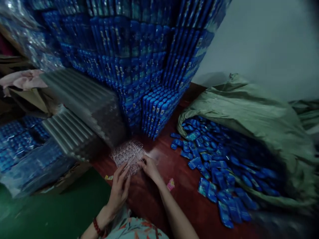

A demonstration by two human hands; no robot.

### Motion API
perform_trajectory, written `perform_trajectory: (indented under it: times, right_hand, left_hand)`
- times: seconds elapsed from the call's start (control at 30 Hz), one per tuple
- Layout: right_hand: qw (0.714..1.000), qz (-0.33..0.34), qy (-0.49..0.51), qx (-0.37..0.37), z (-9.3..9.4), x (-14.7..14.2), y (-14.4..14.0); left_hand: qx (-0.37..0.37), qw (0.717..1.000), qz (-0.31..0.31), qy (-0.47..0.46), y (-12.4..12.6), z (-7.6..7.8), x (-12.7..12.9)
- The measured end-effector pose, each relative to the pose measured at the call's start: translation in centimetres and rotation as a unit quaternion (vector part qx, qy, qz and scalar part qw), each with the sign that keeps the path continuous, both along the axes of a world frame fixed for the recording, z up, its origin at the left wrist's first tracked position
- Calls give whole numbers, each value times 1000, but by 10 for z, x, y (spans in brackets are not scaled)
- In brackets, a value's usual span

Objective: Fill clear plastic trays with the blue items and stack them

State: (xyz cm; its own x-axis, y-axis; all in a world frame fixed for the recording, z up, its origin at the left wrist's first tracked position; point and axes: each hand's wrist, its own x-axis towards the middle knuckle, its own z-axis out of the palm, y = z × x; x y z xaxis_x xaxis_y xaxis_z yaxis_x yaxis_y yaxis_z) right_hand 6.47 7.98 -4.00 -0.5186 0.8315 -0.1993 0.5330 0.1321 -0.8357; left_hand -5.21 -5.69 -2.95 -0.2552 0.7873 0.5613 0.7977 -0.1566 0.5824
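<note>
Clear plastic tray (127, 155) under both hands.

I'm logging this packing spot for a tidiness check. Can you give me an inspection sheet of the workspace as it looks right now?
Surface: dark red tabletop, partly bare.
Job's things: clear plastic blister tray flat on the table.
Clutter: blue packets spilling from a green sack; two small scraps near the hands.
Hands: left hand and right hand both with fingers on the tray's near edge; grip unclear.
Cables: nothing seen.
Surroundings: tall stacked wall of blue packs, stacks of clear trays at left, pale wall behind.
</note>
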Motion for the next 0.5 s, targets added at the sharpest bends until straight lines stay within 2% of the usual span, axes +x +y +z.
perform_trajectory:
  times: [0.1, 0.2, 0.27, 0.33, 0.4, 0.5]
  right_hand:
    - [996, -35, 65, -43, 5, 32, -7]
    - [989, -118, 73, -45, 6, 85, -27]
    - [985, -164, 40, -28, 6, 122, -45]
    - [980, -199, -11, -11, 8, 156, -63]
    - [974, -214, -69, 2, 11, 181, -76]
    - [967, -206, -147, 19, 17, 204, -85]
  left_hand:
    - [48, 999, -11, -10, 7, 13, 7]
    - [78, 995, -60, -25, 17, 19, 22]
    - [64, 991, -112, -34, 30, 19, 37]
    - [-1, 983, -182, -19, 48, 18, 54]
    - [-93, 953, -284, 52, 68, 16, 72]
    - [-193, 859, -435, 191, 93, 8, 92]
